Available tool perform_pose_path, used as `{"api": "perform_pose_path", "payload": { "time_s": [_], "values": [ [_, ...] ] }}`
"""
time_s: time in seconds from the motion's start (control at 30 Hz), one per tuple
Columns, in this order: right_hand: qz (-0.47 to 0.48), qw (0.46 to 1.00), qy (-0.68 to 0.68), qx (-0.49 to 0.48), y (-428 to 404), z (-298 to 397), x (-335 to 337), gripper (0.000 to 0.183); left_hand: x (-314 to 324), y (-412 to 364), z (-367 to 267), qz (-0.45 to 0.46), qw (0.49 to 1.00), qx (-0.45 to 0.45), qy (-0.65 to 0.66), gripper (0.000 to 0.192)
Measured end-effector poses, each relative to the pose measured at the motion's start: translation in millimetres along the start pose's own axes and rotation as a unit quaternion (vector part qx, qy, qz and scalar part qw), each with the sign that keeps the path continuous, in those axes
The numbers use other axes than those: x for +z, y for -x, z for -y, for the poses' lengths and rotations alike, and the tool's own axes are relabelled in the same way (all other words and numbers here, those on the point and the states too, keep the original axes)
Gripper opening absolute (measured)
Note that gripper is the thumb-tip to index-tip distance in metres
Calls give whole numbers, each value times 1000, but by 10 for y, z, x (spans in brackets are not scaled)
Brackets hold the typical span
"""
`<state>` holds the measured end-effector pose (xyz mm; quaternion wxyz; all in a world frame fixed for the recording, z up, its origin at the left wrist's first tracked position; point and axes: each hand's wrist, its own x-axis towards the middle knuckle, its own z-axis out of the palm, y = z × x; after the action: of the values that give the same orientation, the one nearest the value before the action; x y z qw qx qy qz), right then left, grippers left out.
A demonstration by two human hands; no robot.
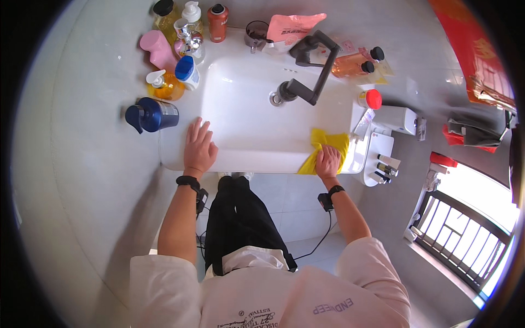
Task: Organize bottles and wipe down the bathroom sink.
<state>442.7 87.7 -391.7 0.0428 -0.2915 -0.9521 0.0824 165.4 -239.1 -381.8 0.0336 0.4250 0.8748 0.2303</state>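
Observation:
Before me is a white ceramic sink (246,123) with a dark faucet (324,78) arching over its drain. My left hand (199,146) rests flat on the sink's left front edge with its fingers spread and nothing held. On the front rim at the right, my right hand (328,160) is closed over a yellow cloth (338,141); part of the cloth lies inside the basin and part hangs at the front edge. The dark blue pump bottle (158,115) lies nearest to my left hand. A white tube (364,124) is just beyond the cloth.
Several bottles crowd the left ledge, among them an amber pump bottle (170,88) and a pink container (159,51). A red spray can (217,23), a cup (256,35) and a pink pouch (287,30) stand behind the basin. A red-lidded jar (370,99) sits at the right.

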Motion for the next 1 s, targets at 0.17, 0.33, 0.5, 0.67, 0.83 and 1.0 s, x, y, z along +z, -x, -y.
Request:
{"api": "perform_pose_path", "payload": {
  "time_s": [0.17, 0.33, 0.5, 0.67, 0.83, 1.0],
  "values": [
    [-46, 977, -198, 57, -196, 357, -258, 23, 2, -26, -21, 1, 1000, 7, -9, 22],
    [-59, 785, -598, -151, -589, 2056, -2486, 19, 53, -24, -53, -9, 1000, 17, 7, 21],
    [-182, 677, -603, -380, -539, 2358, -3353, 18, -21, 45, 0, -10, 1000, 20, -22, 19],
    [-209, 682, -568, -411, -538, 2370, -3504, 18, 36, -23, -57, -25, 999, 32, -24, 19],
    [-232, 681, -549, -426, -551, 2377, -3548, 19, 59, -28, -68, -31, 999, 33, -21, 19],
    [-235, 712, -536, -387, -485, 2221, -3416, 20, -28, 29, 30, -19, 998, 42, -31, 19]
  ]
}}
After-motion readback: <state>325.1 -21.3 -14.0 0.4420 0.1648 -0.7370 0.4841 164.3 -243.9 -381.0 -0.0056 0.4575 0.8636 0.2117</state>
